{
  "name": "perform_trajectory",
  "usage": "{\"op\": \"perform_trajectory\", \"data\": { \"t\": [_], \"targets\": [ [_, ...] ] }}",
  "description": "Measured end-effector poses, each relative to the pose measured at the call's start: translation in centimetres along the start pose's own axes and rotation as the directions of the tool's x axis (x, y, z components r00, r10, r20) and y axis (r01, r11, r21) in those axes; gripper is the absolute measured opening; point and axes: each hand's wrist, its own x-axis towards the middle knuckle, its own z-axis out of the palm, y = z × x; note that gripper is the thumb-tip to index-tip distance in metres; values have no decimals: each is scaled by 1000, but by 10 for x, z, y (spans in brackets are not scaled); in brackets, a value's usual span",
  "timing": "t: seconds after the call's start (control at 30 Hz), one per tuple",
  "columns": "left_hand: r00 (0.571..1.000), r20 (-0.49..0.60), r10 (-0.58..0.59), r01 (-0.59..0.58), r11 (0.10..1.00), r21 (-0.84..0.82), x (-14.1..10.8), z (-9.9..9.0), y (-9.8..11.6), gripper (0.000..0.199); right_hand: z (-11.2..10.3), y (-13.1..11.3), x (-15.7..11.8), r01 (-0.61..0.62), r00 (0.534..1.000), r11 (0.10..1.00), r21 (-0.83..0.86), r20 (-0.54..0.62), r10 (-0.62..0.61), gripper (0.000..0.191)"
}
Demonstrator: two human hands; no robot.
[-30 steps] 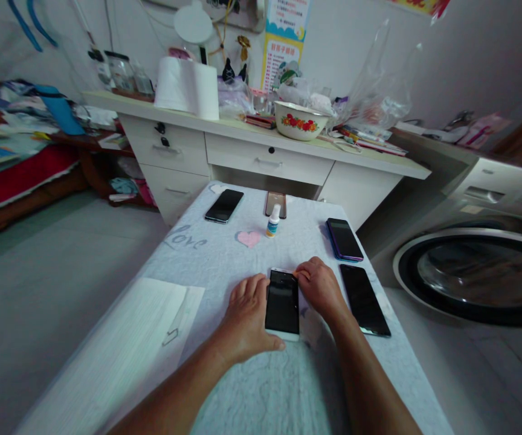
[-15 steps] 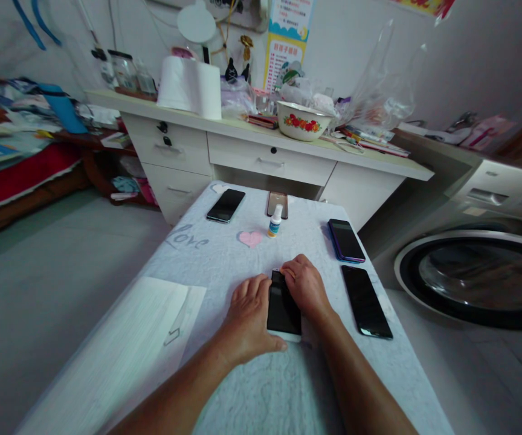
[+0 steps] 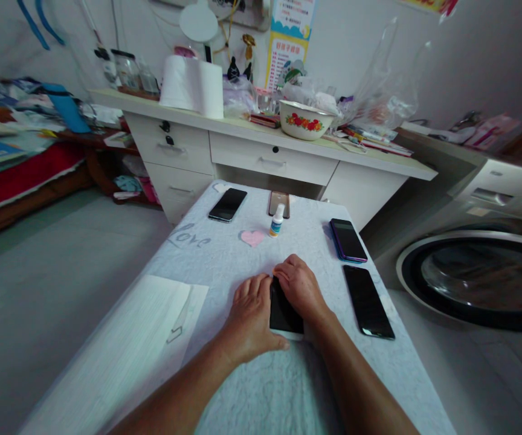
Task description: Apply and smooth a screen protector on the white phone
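The right hand [image 3: 299, 287] has slid left to the eleven o'clock corner of the white-framed phone [image 3: 283, 314], fingers bunched, can't tell on what! Left hand [image 3: 252, 320] braces at nine, spread, unclenched. Looks like top-edge work, calling for light, steady contact; bottle [image 3: 276, 222] at twelve!

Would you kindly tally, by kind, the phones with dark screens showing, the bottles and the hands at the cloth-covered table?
Phones with dark screens showing: 4
Bottle: 1
Hands: 2
Total: 7
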Motion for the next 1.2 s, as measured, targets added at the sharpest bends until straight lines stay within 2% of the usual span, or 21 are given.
{"op": "perform_trajectory", "data": {
  "t": [0.27, 0.5, 0.63, 0.77, 0.9, 1.2],
  "targets": [
    [999, -26, -23, 23, 1000, -22, -1, 4, 1, 114, -7, 0, -11, 80, 993, 994, 80, 80, -87, 20],
    [998, 4, -58, 58, 998, 28, -1, 2, 1, 101, -6, 3, -15, 105, 990, 987, 121, 86, -115, 18],
    [996, 58, -62, 60, 997, 38, -1, -4, 1, 97, -2, 6, -9, 55, 998, 994, 93, 27, -58, 18],
    [991, 119, -55, 56, 998, 1, -2, -13, 0, 81, 1, 9, -3, -36, 998, 997, 63, -40, 39, 18],
    [984, 174, -42, 50, 998, -39, -2, -21, -1, 65, 2, 11, -1, -64, 995, 997, 43, -77, 67, 20],
    [985, 165, -49, 59, 997, -55, 0, -18, -6, 62, -4, 8, -9, 44, 998, 993, 111, 36, -48, 18]
  ]
}}
